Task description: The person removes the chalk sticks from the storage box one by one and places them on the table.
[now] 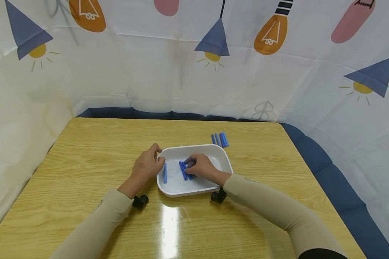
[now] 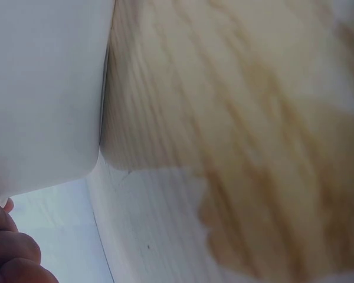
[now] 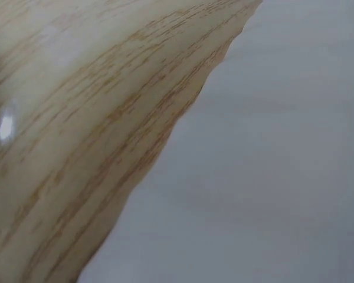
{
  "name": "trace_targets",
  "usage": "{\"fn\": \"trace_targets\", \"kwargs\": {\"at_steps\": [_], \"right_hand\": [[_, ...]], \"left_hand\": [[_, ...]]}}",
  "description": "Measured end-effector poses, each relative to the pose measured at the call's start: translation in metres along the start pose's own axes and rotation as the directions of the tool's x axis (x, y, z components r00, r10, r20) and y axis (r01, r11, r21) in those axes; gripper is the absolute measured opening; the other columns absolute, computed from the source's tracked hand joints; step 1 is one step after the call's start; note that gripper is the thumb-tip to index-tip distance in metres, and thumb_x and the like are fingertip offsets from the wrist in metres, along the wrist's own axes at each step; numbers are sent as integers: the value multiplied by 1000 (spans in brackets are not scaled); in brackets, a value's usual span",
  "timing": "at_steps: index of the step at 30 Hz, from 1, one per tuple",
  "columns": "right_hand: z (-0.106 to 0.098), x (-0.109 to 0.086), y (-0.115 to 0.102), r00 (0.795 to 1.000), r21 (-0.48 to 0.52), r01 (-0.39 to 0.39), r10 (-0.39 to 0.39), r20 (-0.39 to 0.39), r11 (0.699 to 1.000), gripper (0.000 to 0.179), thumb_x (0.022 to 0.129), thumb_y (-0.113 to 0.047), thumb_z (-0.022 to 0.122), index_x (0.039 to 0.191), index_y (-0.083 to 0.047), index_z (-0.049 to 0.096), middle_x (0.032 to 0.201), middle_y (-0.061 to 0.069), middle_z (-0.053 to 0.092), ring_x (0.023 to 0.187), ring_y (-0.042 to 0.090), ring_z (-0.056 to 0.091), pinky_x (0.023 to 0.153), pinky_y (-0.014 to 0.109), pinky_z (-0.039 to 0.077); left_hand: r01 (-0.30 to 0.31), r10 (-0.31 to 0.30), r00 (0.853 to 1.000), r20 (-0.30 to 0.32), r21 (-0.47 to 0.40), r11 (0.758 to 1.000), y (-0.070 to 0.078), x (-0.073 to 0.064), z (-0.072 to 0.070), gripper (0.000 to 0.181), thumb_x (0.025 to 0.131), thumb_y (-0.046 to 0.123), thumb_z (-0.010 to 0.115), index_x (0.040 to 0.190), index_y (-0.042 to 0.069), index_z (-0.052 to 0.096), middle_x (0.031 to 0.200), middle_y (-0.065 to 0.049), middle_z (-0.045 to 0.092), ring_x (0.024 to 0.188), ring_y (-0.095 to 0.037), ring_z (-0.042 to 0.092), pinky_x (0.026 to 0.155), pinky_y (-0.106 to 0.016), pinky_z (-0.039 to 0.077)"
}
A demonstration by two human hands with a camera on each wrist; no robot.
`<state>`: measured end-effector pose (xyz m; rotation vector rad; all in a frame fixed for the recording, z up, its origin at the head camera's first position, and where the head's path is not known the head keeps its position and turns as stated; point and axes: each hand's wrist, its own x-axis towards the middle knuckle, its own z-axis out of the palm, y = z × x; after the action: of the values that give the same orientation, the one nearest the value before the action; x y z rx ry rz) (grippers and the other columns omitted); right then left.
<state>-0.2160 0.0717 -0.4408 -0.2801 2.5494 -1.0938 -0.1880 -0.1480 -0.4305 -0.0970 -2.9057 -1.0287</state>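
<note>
A white rectangular tray (image 1: 173,189) stands on the wooden table with several thin blue sticks inside. One blue stick (image 1: 165,173) lies by the tray's left wall; another stick (image 1: 183,171) slants near the middle. My left hand (image 1: 148,163) grips the tray's upper left rim, thumb over the inside. In the left wrist view, curled fingers (image 2: 15,253) show beside the tray's outer wall (image 2: 41,88). Reaching in over the right side, my right hand (image 1: 201,166) pinches a blue stick between thumb and fingertips, which partly hide it. The right wrist view shows only tray wall (image 3: 253,165) and table.
Several more blue sticks (image 1: 224,139) lie on the table (image 1: 116,136) just behind the tray's far right corner. A printed white cloth (image 1: 133,72) hangs beyond the table's back edge. Dark blue padding (image 1: 330,172) runs along the right side.
</note>
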Motion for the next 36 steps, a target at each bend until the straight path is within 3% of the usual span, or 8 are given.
{"fn": "trace_targets", "kwargs": {"at_steps": [13,24,36], "right_hand": [[1,0,-1,998,-85,42,-38,44,995,40,73,-11,76,112,-12,67,84,1,65,69,12,60,60,23,49],[0,-3,-2,995,-156,95,-88,47,983,39,70,-11,77,108,-13,67,81,0,63,70,11,57,63,23,46],[-1,-4,-1,992,-174,127,-121,44,977,40,70,-13,78,108,-15,67,82,0,63,70,13,57,63,24,46]], "left_hand": [[13,-13,1000,1,-4,1000,1,0,0,29,84,23,50,111,11,54,64,-4,53,51,-17,45,45,-29,35],[-1,1,1000,-8,-9,1000,1,-2,-1,29,84,23,50,110,11,55,62,-3,52,49,-17,45,44,-29,34],[13,-13,1000,10,1,1000,1,0,-1,30,85,24,50,112,11,54,66,-4,54,52,-17,46,46,-29,36]]}}
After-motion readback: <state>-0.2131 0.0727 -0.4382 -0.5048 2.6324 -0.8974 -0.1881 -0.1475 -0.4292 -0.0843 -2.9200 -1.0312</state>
